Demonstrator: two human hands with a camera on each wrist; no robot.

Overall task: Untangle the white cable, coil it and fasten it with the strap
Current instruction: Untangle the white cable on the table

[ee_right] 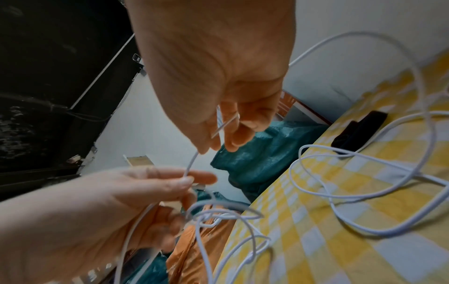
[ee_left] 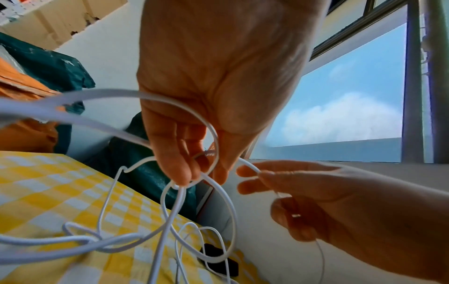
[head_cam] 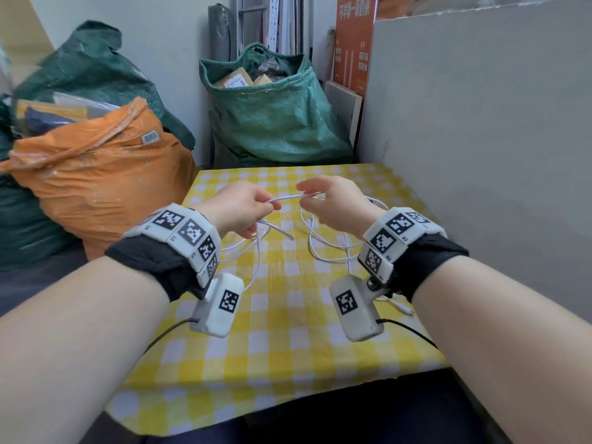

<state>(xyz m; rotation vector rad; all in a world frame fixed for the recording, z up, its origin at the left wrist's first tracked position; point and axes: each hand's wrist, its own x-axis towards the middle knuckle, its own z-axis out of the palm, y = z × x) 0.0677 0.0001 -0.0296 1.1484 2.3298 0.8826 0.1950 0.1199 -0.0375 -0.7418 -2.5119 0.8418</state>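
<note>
Head view: white cable (head_cam: 290,199) stretched taut mid-frame between left hand (head_cam: 238,208) and right hand (head_cam: 333,205), both pinching it; remaining loops slack on the yellow checked surface (head_cam: 282,315) below. Could cinch a crossing tight if pulled apart harder.

Left wrist view: left fingers (ee_left: 177,169) pinching a loop at centre, several strands crossing beneath toward lower left. Black strap (ee_left: 218,263), apparently, under cable at bottom centre; could be dragged off the edge by sliding loops.

Right wrist view: right fingers (ee_right: 233,134) pressed together on a thin strand at upper centre. Knotted cluster at lower centre hanging past the surface edge; risk of snagging, or of slipping from so light a pinch.
</note>
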